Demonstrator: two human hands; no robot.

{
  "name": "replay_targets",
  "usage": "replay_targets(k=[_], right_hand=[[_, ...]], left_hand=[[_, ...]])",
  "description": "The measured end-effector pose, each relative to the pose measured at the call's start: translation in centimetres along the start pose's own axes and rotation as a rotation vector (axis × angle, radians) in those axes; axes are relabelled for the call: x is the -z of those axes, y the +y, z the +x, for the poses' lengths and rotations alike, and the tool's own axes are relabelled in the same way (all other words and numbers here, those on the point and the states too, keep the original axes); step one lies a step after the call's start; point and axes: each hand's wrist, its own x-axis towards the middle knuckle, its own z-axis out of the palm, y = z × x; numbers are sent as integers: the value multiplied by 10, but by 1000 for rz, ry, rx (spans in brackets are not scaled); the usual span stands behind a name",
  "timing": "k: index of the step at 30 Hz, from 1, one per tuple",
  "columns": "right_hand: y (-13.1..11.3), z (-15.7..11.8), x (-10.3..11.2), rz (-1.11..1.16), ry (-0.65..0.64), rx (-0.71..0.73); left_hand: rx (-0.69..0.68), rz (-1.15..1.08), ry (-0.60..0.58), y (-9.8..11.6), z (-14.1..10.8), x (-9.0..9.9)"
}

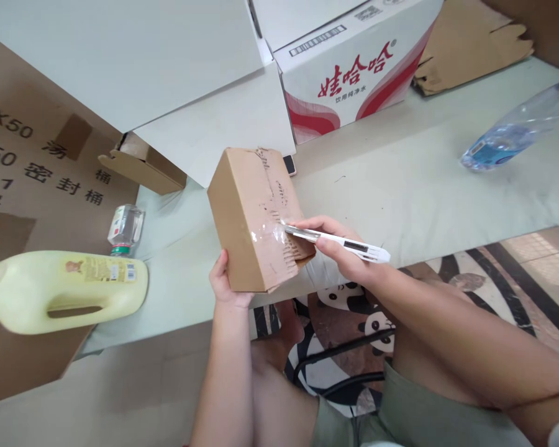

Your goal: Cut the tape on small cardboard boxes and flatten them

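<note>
A small brown cardboard box (242,217) stands tilted at the front of the cloth-covered table. Its upper face is scuffed and torn along the seam, with shiny clear tape near the middle. My left hand (227,282) grips the box's lower left corner, thumb on the side and the other fingers hidden beneath. In my right hand (338,248) is a white utility knife (354,247), held between thumb and fingers. The knife's metal tip meets the taped, ragged part of the box; how deep it goes I cannot tell.
Behind the box stand large white cartons (214,118) and a red-and-white water carton (354,81). To the left lie a yellow jug (116,298) and a small clear bottle (127,226). A plastic water bottle (507,133) lies at right, near flattened cardboard (470,49).
</note>
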Motion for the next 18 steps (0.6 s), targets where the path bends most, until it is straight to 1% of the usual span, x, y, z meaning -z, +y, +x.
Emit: replay_targets(k=[3, 5, 10, 12, 15, 18], right_hand=[[6, 0, 1, 72, 17, -6], [9, 0, 3, 75, 14, -14], [7, -1, 5, -131, -41, 15], [6, -2, 5, -150, -52, 12], [9, -1, 3, -73, -65, -17], [14, -1, 2, 110, -93, -36]], left_hand=[[10, -36, -5, 1, -2, -5], [20, -51, 6, 1, -3, -7], [72, -48, 38, -1, -4, -5], [68, -46, 38, -1, -4, -3], [32, -38, 41, -1, -4, 1], [33, -25, 40, 0, -3, 5]])
